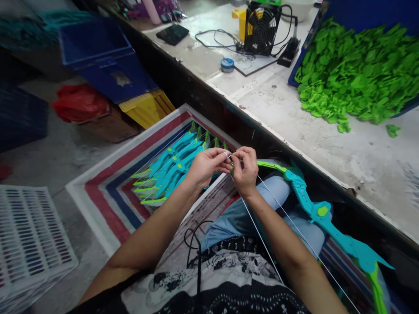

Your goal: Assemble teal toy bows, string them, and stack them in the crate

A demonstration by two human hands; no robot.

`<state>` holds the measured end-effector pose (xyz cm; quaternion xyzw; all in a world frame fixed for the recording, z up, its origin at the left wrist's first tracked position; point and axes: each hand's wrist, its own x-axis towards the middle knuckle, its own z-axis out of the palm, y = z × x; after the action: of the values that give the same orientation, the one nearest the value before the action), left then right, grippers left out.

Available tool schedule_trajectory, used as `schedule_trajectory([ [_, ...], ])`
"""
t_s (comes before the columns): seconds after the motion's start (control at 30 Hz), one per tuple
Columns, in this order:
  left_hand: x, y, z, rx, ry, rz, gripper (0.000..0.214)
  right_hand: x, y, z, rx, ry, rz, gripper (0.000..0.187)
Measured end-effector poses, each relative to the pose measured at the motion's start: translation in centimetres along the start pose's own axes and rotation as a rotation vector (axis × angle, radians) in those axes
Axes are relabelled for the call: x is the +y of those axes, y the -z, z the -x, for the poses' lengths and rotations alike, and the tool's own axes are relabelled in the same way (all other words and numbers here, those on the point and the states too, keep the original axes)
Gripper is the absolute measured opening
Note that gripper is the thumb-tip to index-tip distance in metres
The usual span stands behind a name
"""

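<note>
A turquoise and green toy bow [307,196] lies across my lap, its near limb running off toward the lower right. At its far green tip, my left hand [212,163] pinches a white string [252,213]. Close against it, my right hand [245,168] has its fingers closed on the same string and the bow tip. The exact knot or loop between the fingertips is too small to make out. Two lengths of string run from the hands down past my right forearm.
Several finished-looking bows [176,163] lie in a striped lined crate [108,192] at left. On the white workbench [262,96] stand a black fan [262,28], a small blue-lidded tin [227,65] and a blue bin of green pieces [363,69]. A white basket [32,231] stands lower left.
</note>
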<state>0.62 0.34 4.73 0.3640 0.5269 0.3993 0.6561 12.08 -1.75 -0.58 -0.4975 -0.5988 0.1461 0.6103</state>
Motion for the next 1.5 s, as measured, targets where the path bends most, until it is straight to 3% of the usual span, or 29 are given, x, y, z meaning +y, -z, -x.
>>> schedule_trajectory([
  [0.2,-0.1,0.6,-0.3,-0.115,0.007,0.040,0.021,0.5,-0.1,-0.6,-0.037,0.044,-0.069,0.015],
  [0.37,-0.5,-0.5,-0.3,0.008,-0.036,0.056,0.020,1.0,0.5,-0.8,-0.146,0.055,-0.096,0.026],
  [0.47,-0.5,-1.2,-0.4,0.088,-0.042,0.094,0.023,1.1,1.1,-1.0,-0.167,0.104,-0.036,0.022],
  [0.67,-0.5,-1.5,-0.8,0.082,-0.041,0.142,0.020,1.1,2.1,-2.0,-0.245,0.207,0.141,0.022],
  [0.93,-1.5,-0.6,-0.5,0.002,-0.260,-0.219,0.019,1.2,3.4,-3.2,-0.461,0.190,0.347,0.018],
  [1.2,-2.3,-0.4,-0.5,0.026,-0.301,-0.308,0.020,1.2,3.5,-3.3,-0.462,0.143,0.243,0.015],
  [1.4,-3.0,-0.7,-0.5,0.142,-0.378,-0.319,0.022,1.9,3.5,-2.6,-0.380,0.006,0.026,0.016],
  [1.5,-3.0,-0.2,-0.4,0.084,-0.374,-0.351,0.019,1.9,3.3,-2.0,-0.365,-0.011,-0.031,0.017],
])
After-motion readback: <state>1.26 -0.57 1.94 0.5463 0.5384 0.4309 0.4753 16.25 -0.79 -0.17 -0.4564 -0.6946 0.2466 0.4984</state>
